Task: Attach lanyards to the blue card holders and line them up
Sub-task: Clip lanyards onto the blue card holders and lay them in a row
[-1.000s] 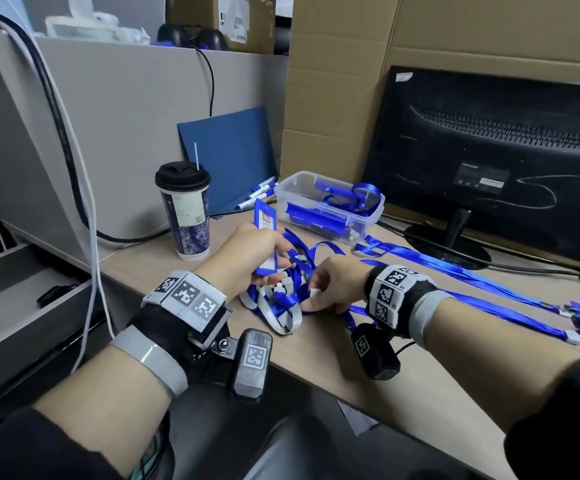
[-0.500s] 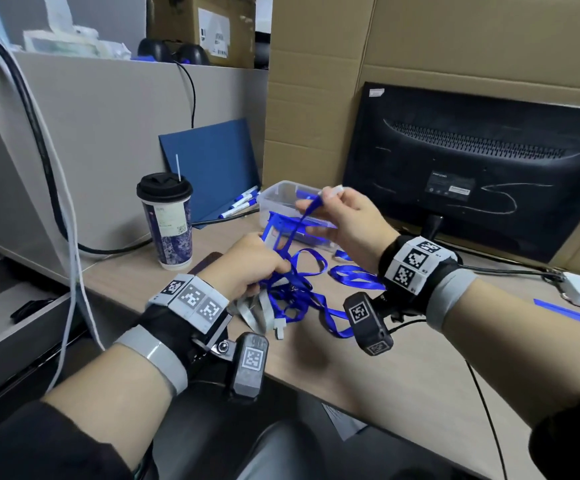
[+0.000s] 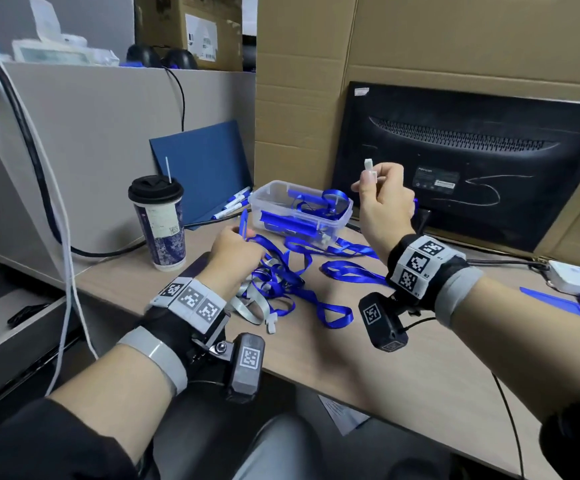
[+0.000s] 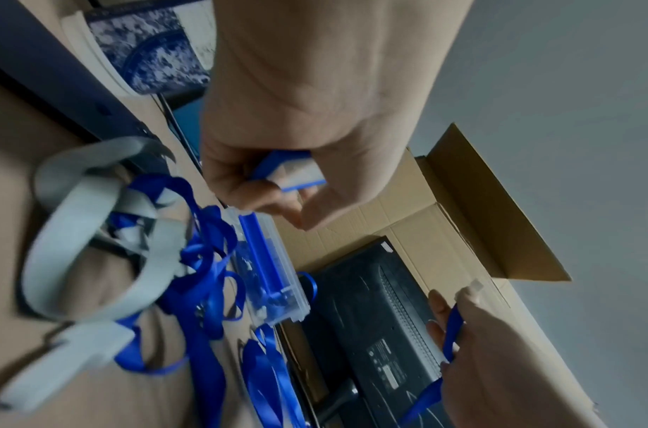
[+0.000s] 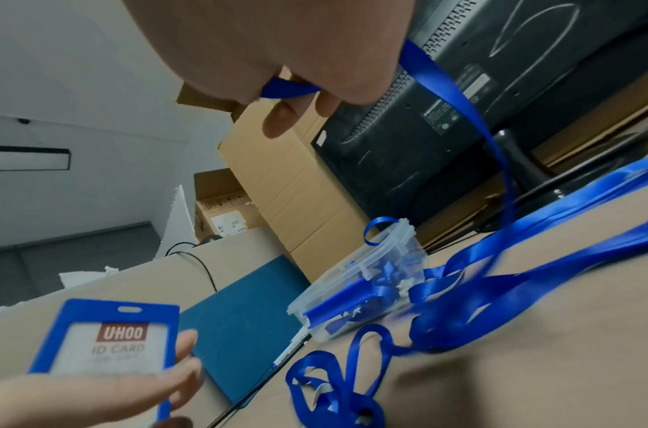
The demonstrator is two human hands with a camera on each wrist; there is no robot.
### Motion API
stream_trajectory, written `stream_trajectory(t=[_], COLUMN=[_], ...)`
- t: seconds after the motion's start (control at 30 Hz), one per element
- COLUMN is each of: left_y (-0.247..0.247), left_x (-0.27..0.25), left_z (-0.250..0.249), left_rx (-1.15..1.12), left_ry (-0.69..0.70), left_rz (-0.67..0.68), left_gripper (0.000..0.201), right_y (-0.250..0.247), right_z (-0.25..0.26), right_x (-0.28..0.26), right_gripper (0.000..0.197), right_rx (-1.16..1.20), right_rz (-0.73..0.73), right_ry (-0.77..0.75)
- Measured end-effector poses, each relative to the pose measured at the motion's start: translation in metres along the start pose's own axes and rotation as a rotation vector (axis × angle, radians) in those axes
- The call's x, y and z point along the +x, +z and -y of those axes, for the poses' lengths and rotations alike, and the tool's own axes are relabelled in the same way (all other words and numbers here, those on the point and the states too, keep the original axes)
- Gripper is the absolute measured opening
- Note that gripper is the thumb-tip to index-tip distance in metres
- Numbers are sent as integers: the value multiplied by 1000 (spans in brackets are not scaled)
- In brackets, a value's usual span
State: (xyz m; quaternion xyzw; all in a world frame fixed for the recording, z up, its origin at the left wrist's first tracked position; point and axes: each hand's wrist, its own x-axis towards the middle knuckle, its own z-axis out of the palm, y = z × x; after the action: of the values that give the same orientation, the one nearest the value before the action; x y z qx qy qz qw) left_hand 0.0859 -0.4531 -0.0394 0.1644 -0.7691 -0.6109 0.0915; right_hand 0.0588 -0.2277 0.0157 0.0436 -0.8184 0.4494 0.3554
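Holding: right hand point(image 3: 383, 199) pinches lanyard point(image 5: 457, 95) clip aloft | left hand point(image 3: 234, 251) grips card holder point(image 5: 106, 337) above desk point(image 3: 368, 348) mid-front edge | risk: trailing ribbon likely snags tangled pile point(image 3: 281, 278), dragging it.

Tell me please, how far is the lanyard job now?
Early stage. In hand: the left hand holds a blue card holder; the right hand lifts a blue lanyard by its white clip. They are not joined. Left: loose lanyards on the desk, more holders in the clear box.
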Motion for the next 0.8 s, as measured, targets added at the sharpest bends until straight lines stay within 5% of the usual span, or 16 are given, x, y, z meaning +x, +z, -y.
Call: stream_trajectory(t=[0.3,0.7,0.8], left_y=[73,199,210], left_x=[-60,-155,-157], left_z=[-43,-71,-64], left_rx=[-70,-68,-32], left_ry=[7,-54,-112], left_rz=[546,1025,1112], left_gripper=[35,21,23], right_y=[-89,-254,-266], right_z=[-24,-68,-84], right_x=[-9,-37,-46], right_gripper=[23,22,16], right_rx=[-102,-105,-95], right_rz=[-88,-281,-156], right_ry=[125,165,314])
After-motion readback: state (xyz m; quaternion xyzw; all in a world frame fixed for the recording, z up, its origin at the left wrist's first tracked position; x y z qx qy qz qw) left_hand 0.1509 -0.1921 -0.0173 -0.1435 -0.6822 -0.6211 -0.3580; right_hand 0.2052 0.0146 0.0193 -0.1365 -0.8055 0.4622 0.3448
